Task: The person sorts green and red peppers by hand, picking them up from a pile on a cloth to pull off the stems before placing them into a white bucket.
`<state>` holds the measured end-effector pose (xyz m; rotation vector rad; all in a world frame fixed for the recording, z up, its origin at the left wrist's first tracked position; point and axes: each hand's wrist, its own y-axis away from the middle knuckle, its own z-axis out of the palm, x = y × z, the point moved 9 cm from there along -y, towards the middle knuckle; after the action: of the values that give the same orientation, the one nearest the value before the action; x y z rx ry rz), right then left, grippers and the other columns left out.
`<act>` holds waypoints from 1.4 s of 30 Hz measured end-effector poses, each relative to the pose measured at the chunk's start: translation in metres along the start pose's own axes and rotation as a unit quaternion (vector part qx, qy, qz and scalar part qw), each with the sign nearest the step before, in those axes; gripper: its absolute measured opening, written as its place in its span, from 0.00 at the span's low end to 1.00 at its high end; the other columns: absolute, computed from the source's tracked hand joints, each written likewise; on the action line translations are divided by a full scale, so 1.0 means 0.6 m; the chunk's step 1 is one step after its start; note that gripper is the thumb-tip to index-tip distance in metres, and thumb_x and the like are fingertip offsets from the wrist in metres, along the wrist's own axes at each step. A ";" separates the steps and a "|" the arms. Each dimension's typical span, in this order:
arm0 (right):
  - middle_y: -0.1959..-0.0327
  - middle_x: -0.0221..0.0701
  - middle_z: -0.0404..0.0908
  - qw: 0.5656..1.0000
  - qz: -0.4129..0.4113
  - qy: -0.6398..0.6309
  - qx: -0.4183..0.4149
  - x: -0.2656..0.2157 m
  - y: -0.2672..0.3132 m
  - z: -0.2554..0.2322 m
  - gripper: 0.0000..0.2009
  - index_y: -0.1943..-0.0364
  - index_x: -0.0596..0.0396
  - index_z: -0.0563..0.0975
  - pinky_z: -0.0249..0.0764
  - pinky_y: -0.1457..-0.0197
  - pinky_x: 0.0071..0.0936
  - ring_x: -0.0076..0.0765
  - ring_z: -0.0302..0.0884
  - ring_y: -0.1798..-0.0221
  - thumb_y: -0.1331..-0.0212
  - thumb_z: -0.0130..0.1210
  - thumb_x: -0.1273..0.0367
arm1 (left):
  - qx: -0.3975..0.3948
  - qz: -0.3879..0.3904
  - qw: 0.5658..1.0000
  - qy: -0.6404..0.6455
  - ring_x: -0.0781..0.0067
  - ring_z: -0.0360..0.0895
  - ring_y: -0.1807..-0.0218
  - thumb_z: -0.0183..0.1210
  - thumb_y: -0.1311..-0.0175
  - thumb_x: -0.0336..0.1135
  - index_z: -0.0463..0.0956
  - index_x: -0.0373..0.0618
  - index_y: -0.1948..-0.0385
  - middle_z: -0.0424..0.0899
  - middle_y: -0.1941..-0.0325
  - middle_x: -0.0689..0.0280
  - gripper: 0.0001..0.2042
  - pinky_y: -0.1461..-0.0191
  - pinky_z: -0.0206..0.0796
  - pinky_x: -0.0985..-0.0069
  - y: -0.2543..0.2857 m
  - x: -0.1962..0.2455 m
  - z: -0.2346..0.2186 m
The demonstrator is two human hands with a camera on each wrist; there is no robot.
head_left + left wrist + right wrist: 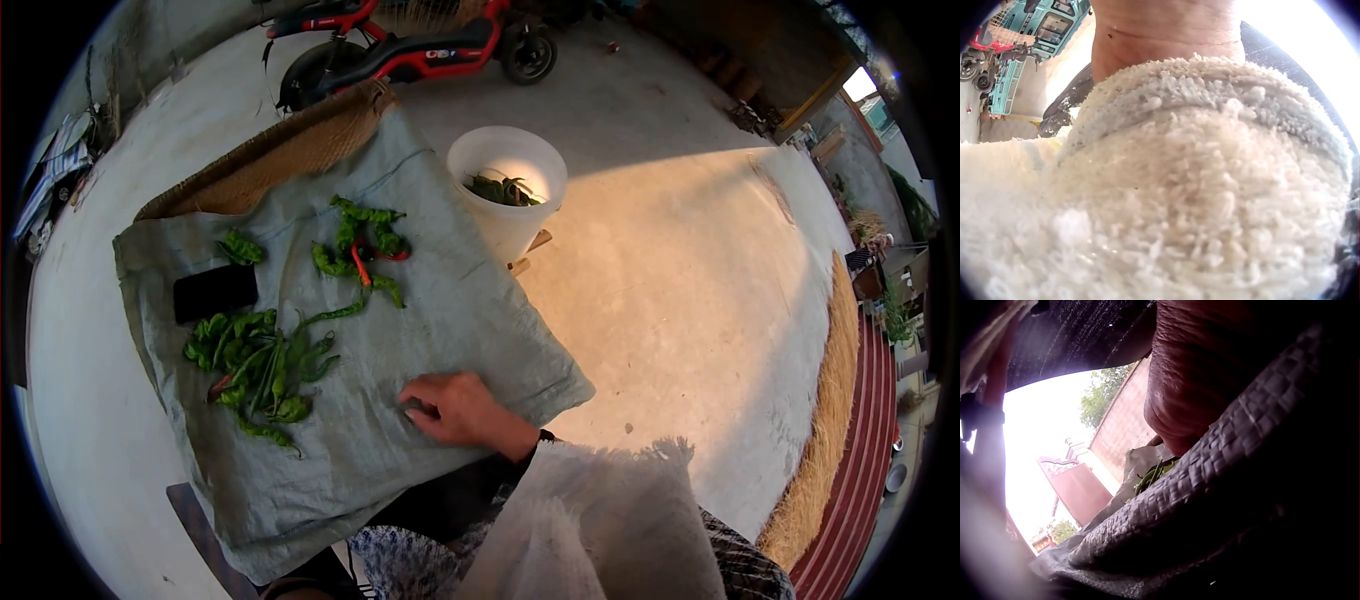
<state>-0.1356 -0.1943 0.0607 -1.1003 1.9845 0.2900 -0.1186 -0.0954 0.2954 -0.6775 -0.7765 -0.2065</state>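
Observation:
My right hand (455, 408) rests on the grey-green woven sack (400, 345), its fingers loosely curled with nothing seen in them. In the right wrist view, the back of this hand (1179, 375) lies close over the weave. My left arm (996, 412) is raised, with a whitish towel (600, 530) hanging by it. Terry loops of the towel (1179, 181) fill most of the left wrist view, below bare skin; the left fingers are hidden. On the sack lie a pile of green peppers (265, 370) and a smaller pile of green and red peppers (350, 240).
A black rectangular item (215, 293) lies between the peppers. Beyond the sack's right edge stands a white bucket (505, 215) with some green peppers inside. A red and black scooter (420, 60) is parked behind. Straw (825, 440) lines the right side of the concrete floor (680, 320).

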 end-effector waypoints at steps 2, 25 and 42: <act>0.67 0.30 0.85 1.000 -0.014 0.011 0.021 0.002 0.000 -0.003 0.10 0.54 0.46 0.82 0.79 0.64 0.41 0.42 0.85 0.68 0.37 0.67 0.66 | -0.001 0.007 1.000 0.001 0.62 0.86 0.57 0.61 0.25 0.56 0.78 0.25 0.37 0.87 0.57 0.57 0.34 0.52 0.77 0.66 0.004 0.003 0.005; 0.74 0.29 0.81 1.000 -0.004 0.011 0.011 0.000 -0.010 -0.002 0.12 0.54 0.47 0.85 0.76 0.68 0.38 0.38 0.80 0.74 0.41 0.70 0.68 | 0.007 0.131 0.991 0.005 0.60 0.86 0.59 0.61 0.25 0.61 0.77 0.23 0.36 0.87 0.59 0.57 0.38 0.53 0.77 0.64 0.065 0.079 0.040; 0.69 0.35 0.84 1.000 -0.001 -0.003 -0.007 -0.009 -0.007 -0.014 0.11 0.55 0.52 0.83 0.79 0.63 0.44 0.45 0.84 0.68 0.42 0.69 0.70 | -0.004 0.143 0.990 -0.007 0.58 0.86 0.60 0.60 0.25 0.64 0.77 0.22 0.35 0.87 0.60 0.56 0.41 0.54 0.77 0.62 0.051 0.102 0.034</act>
<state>-0.1354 -0.1980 0.0709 -1.1105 1.9788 0.3061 -0.0746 -0.0544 0.3344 -0.7888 -0.6838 0.0562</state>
